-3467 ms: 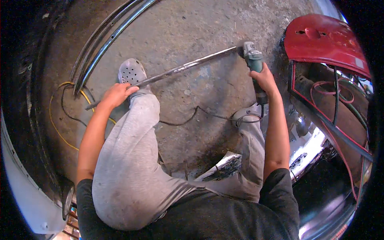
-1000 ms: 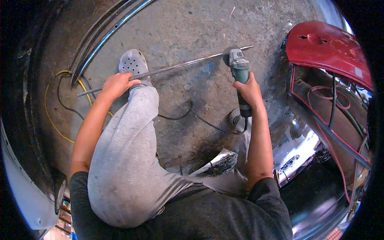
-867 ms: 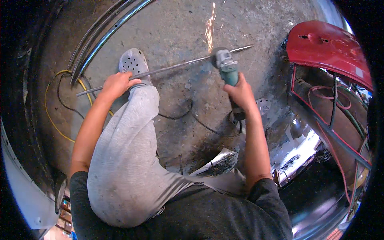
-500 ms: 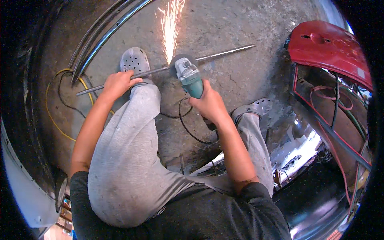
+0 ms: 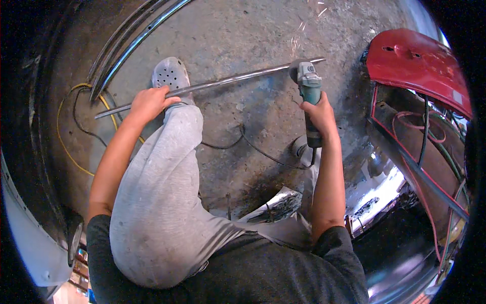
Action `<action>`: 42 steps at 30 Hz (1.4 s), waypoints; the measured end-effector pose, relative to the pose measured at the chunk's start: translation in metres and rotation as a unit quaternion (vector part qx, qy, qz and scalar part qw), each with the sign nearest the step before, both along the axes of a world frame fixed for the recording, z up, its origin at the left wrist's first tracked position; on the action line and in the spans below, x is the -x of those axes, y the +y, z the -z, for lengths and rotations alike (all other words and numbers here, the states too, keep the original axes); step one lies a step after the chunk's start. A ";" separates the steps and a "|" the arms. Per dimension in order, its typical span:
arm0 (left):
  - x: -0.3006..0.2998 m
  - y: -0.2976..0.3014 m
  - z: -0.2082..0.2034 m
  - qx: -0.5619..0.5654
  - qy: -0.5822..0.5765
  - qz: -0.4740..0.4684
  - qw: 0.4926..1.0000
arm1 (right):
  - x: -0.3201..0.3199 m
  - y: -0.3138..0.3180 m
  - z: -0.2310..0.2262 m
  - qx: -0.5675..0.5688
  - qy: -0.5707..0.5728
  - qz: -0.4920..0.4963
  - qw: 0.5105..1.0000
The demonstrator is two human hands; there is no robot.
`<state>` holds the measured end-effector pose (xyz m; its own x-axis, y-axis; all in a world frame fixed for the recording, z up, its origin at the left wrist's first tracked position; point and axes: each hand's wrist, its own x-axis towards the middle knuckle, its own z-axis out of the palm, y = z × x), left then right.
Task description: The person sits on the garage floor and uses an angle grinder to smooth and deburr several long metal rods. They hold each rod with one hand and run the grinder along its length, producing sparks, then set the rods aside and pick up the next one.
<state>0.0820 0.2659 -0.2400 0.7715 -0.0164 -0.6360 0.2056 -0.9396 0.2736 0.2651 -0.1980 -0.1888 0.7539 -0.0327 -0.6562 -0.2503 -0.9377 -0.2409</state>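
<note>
A long, thin metal rod slants across the floor, its right end farther off than its left. My left hand is closed round it near the left end, beside my left knee and grey clog. My right hand grips the body of a green and grey angle grinder. The grinder's disc is at the rod close to its far right end. A few sparks fly away from the disc. The black power cord trails from the grinder's rear across the floor.
Curved metal strips lie at the upper left, with a yellow cable below them. On the right stands a red metal panel over a frame with hoses. A shiny, dark curved panel lies at the lower right.
The grinder has moved right along the rod, from its middle to near the far end. The thick spark stream has thinned to a few sparks. My left hand has barely moved.
</note>
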 end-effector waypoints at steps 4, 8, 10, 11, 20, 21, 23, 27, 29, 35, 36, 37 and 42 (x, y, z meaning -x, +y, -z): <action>0.002 -0.001 -0.002 -0.015 -0.007 0.003 1.000 | 0.019 0.033 -0.008 -0.025 0.035 -0.019 0.999; -0.002 -0.002 -0.006 -0.017 -0.004 0.010 1.000 | 0.058 0.084 -0.026 -0.083 0.063 -0.059 0.993; -0.001 -0.002 -0.006 -0.020 -0.001 0.011 1.000 | 0.075 0.108 -0.025 -0.091 0.090 -0.087 0.988; 0.000 -0.002 -0.004 -0.020 -0.002 0.010 1.000 | 0.083 0.119 -0.026 -0.104 0.101 -0.090 0.985; 0.003 -0.004 -0.006 -0.034 -0.023 0.006 0.999 | 0.072 0.105 -0.022 -0.089 0.091 -0.072 0.989; 0.003 -0.004 -0.005 -0.033 -0.026 0.004 0.999 | 0.063 0.091 -0.018 -0.078 0.079 -0.071 0.991; 0.003 -0.003 -0.005 -0.027 -0.032 0.007 0.999 | 0.043 0.062 -0.007 -0.049 0.068 -0.053 0.995; 0.004 -0.002 -0.002 -0.027 -0.033 0.014 0.999 | 0.010 0.019 0.003 -0.018 0.006 -0.001 1.000; 0.003 -0.002 -0.002 -0.026 -0.027 0.009 0.999 | 0.000 0.009 0.004 0.008 0.002 0.011 1.000; -0.002 -0.006 -0.012 -0.029 -0.013 0.004 0.999 | 0.019 0.033 0.004 0.008 0.023 -0.021 0.999; -0.002 -0.006 -0.012 -0.030 -0.010 0.003 0.999 | 0.032 0.048 -0.002 -0.025 0.016 -0.030 0.999; -0.002 -0.006 -0.013 -0.031 -0.008 0.003 0.999 | 0.042 0.059 -0.004 -0.046 0.029 -0.038 0.998; -0.004 -0.006 -0.012 -0.026 0.003 0.007 1.000 | 0.093 0.120 -0.019 -0.121 0.099 -0.052 0.986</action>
<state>0.0859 0.2600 -0.2283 0.7670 0.0072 -0.6416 0.1947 -0.9554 0.2220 0.1720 -0.0775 -0.1698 0.6019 0.2128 -0.7697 -0.2206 -0.8820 -0.4164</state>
